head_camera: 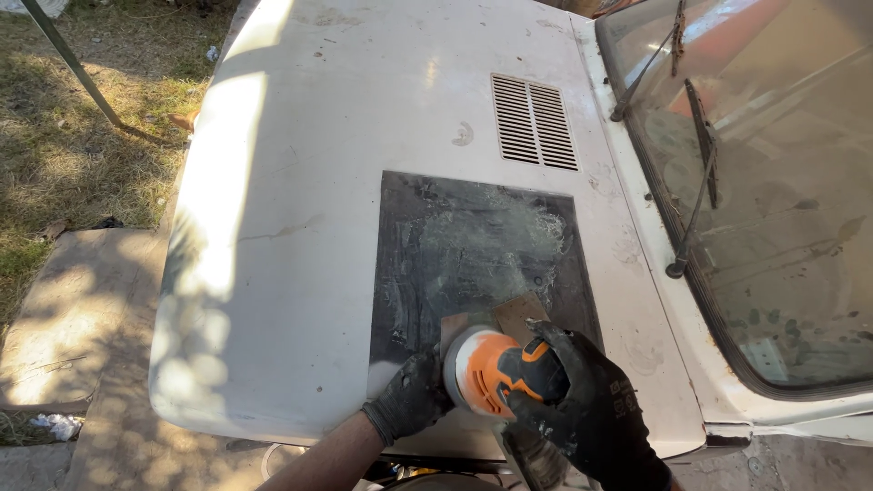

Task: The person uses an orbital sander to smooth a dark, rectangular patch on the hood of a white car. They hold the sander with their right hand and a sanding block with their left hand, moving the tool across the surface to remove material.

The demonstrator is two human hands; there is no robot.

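An orange and white power sander (491,368) rests on the near edge of a dark, sanded rectangle (477,245) on a white car hood (309,182). My right hand (587,400), in a black glove, grips the top of the sander. In a matching black glove, my left hand (409,400) presses against the sander's left side and the hood. A brown sheet of sandpaper (518,314) sticks out from under the sander's far side.
A slatted vent (534,121) sits in the hood beyond the dark patch. The windscreen (773,182) with two wipers (700,173) is at the right. Grass (55,136) and a concrete slab (82,309) lie to the left of the car.
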